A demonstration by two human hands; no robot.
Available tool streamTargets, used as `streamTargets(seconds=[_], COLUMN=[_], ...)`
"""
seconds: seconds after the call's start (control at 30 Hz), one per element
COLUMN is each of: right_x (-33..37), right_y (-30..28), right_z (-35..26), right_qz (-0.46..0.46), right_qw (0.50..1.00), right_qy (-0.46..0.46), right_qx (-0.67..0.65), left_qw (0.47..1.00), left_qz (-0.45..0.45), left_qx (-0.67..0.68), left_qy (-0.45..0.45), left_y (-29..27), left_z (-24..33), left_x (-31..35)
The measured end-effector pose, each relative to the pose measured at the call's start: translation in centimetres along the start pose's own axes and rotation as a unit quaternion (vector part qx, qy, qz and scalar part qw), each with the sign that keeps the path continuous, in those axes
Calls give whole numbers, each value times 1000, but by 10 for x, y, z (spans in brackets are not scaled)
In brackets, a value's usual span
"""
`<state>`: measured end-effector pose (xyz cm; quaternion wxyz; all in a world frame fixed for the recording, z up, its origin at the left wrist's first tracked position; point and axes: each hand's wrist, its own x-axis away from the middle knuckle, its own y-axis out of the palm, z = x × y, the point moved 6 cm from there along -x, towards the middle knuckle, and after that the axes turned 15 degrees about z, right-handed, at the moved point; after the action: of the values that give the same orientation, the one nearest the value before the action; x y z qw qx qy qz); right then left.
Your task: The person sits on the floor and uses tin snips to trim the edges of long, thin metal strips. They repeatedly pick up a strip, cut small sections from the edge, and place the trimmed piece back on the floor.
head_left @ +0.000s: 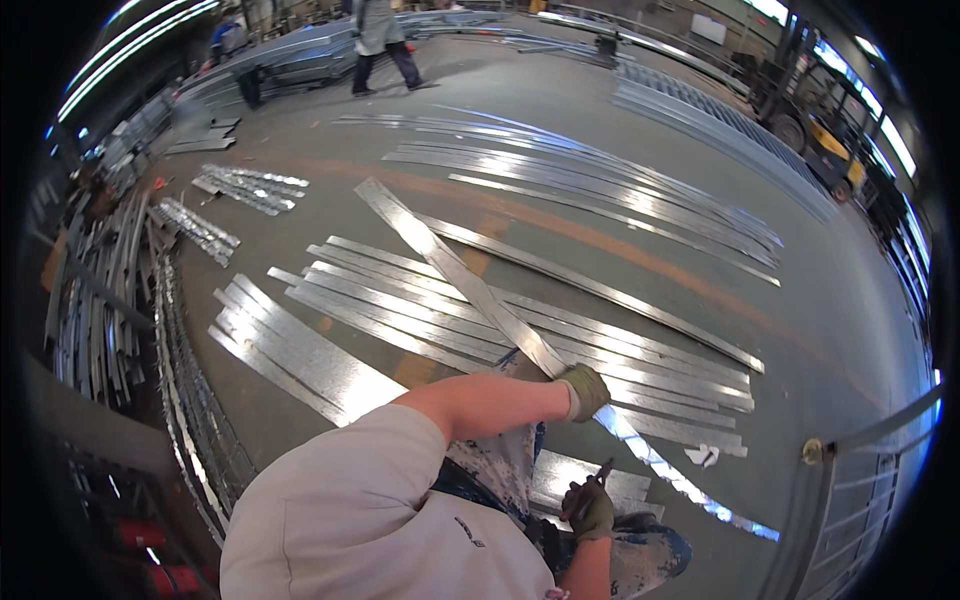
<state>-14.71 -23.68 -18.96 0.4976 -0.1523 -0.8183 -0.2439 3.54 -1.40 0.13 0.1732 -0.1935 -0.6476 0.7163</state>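
My left hand (586, 392), in an olive work glove, is closed around a long flat metal strip (455, 268). The strip slants from the upper left down past the hand, and its bright far part curves to the lower right. Lower down, my gloved right hand (592, 510) is closed on a dark, slim hand tool (604, 470) whose exact kind I cannot make out. Several flat metal strips (400, 305) lie side by side on the floor beneath the held one. A shorter metal piece (560, 475) lies by my right hand.
More strips (560, 170) lie farther off; jagged-edged bundles (250, 188) are at left. Long metal profiles (100, 290) are heaped at far left. A metal rack (860, 490) stands at right, a yellow forklift (830, 145) behind. Two people, one in grey (378, 35), are at the back.
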Motion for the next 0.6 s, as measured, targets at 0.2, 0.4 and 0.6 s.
streamTargets(seconds=[0.2, 0.4, 0.6], right_x=[-17, 15, 28], right_y=[9, 33, 36], right_z=[-12, -25, -41], right_qz=[-125, -120, -102], right_qw=[991, 991, 989], right_qy=[8, -35, -82], right_qx=[-46, -42, -69], left_qw=[999, 997, 998], left_qz=[38, 73, 22], left_qx=[2, 11, 54], left_qy=[13, 14, -1], left_y=[26, 41, 36], left_z=[16, 25, 33], left_x=[-5, 6, -8])
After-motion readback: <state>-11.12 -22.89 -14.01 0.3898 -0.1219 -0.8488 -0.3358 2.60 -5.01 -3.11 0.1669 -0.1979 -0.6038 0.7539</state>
